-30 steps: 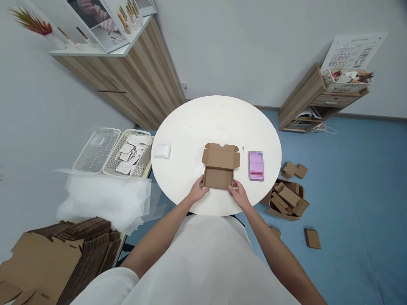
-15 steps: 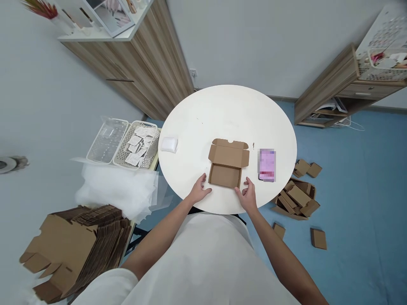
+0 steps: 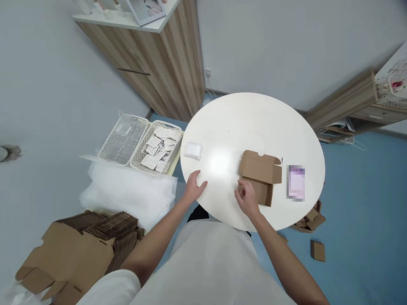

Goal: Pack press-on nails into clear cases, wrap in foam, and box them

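Open cardboard box (image 3: 266, 192) is placed on the round white counter (image 3: 254, 123), right of the middle toward the front edge, slightly turned. Its lid (image 3: 259, 165) is folded back toward the far edge. Box's near-left part is covered by the right hand (image 3: 248, 199); fingers are curled, but whether anything is pinched in that grip, or the box touched, cannot be told. Left hand (image 3: 193, 188) is held at the left front edge, well apart from the box, grip spread wide, nothing held. White packet (image 3: 193, 150) is set by the left edge, just beyond the left hand. Pixelated purple-pink item (image 3: 295, 184) is laid near the right edge, beside the box.

Off the left edge, a white basket (image 3: 139, 165) is filled with printed cards; white translucent sheets (image 3: 130, 190) and stacked flat cardboard (image 3: 79, 245) are seen nearer. Past the right front edge, cardboard boxes (image 3: 313, 218) are piled and a small box (image 3: 317, 250) is left on the blue floor (image 3: 359, 212).
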Motion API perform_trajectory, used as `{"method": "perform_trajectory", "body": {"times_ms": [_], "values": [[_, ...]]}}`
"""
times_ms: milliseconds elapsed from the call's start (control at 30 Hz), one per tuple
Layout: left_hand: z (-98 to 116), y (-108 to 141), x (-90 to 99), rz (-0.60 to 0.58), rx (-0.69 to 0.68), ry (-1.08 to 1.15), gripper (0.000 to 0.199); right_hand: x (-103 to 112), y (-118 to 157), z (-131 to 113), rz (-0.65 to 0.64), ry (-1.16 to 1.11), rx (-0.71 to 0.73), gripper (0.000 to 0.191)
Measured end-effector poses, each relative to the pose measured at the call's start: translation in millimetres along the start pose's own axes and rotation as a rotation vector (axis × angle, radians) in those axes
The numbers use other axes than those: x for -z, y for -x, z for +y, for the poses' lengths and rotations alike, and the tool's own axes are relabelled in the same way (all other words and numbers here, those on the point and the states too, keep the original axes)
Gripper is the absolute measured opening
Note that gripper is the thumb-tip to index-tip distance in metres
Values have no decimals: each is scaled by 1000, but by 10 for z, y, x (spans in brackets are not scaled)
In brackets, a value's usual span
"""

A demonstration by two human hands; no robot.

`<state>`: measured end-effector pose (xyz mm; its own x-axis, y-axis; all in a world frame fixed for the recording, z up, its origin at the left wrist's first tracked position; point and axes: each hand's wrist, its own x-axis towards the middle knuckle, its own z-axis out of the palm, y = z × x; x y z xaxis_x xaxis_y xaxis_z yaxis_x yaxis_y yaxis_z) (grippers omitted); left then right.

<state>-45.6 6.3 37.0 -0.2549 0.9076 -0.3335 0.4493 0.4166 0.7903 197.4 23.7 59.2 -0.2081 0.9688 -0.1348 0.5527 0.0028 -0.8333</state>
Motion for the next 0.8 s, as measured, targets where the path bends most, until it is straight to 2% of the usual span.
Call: {"method": "perform_trajectory", "body": {"times_ms": [67, 200, 300, 500, 633, 800], "values": [[-112, -250, 195, 65, 53, 34, 56, -267, -173, -198, -91, -81, -169, 35], [-264, -723, 485, 82, 146, 156, 61, -749, -608, -490, -238, -371, -527, 42], [-298, -979, 599, 75, 167, 168, 63, -1014, -955, -635, -241, -528, -655, 40], [-259, -1257, 667, 26, 121, 35, 57, -1340, -1427, -778, -125, -566, -702, 37], [-245, -1353, 666, 37, 56, -68, 44, -1456, -1597, -788, -56, -442, -617, 40], [-287, -1380, 646, 20, -17, -99, 35, -1547, -1697, -723, -3, -241, -550, 31]]}}
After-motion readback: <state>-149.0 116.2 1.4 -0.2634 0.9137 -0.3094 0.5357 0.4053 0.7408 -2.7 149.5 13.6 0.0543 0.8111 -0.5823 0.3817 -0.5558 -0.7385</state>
